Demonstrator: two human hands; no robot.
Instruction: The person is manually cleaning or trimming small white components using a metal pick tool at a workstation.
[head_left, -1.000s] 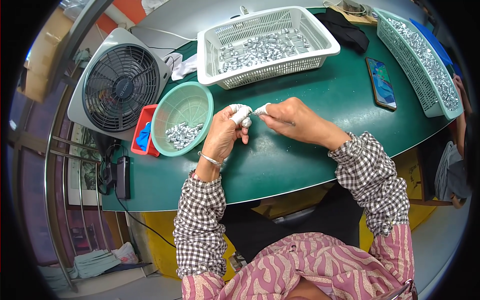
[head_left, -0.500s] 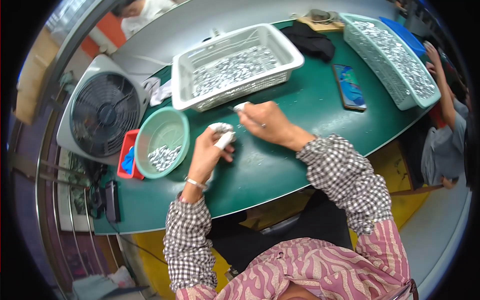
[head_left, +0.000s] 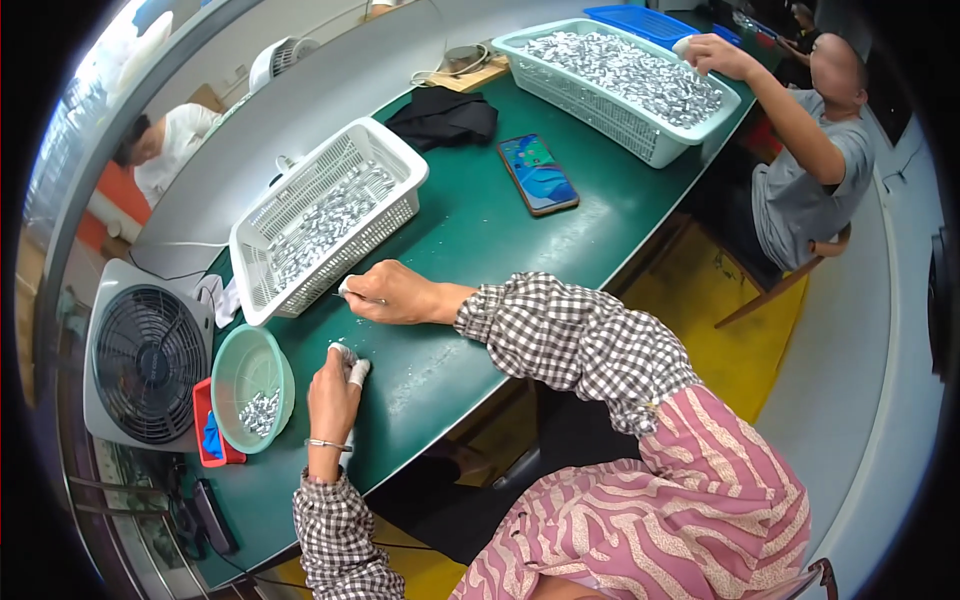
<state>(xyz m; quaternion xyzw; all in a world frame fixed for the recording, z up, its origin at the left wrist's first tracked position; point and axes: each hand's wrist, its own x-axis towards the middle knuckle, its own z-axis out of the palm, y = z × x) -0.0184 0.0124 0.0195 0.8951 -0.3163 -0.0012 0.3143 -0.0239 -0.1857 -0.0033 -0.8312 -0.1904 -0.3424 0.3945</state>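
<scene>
My left hand (head_left: pixel 332 398) is over the green table with white coverings on its fingertips. Its fingers are curled together, and whatever they pinch is too small to make out. Slightly farther off, my right hand (head_left: pixel 395 294) is closed round a thin metal tool (head_left: pixel 377 300), most of it hidden in the fist. That hand is close to the near side of a white basket (head_left: pixel 405 205) holding many small silvery metal pieces (head_left: pixel 330 225). Left of my left hand stands a round light-green bowl (head_left: pixel 283 372), with more metal pieces (head_left: pixel 260 413) at its bottom.
A red box (head_left: pixel 230 457) with blue stuff inside and a fan (head_left: pixel 150 355) stand at the left. Beyond the right hand lie a phone (head_left: pixel 538 174) and a black cloth (head_left: pixel 440 117). A co-worker's hand (head_left: pixel 715 55) is above a pale-green basket (head_left: pixel 665 148) of metal pieces.
The view has swung to the right, so the table's things appear farther left. The co-worker's hand is now raised over the pale-green basket. My hands keep much the same grips.
</scene>
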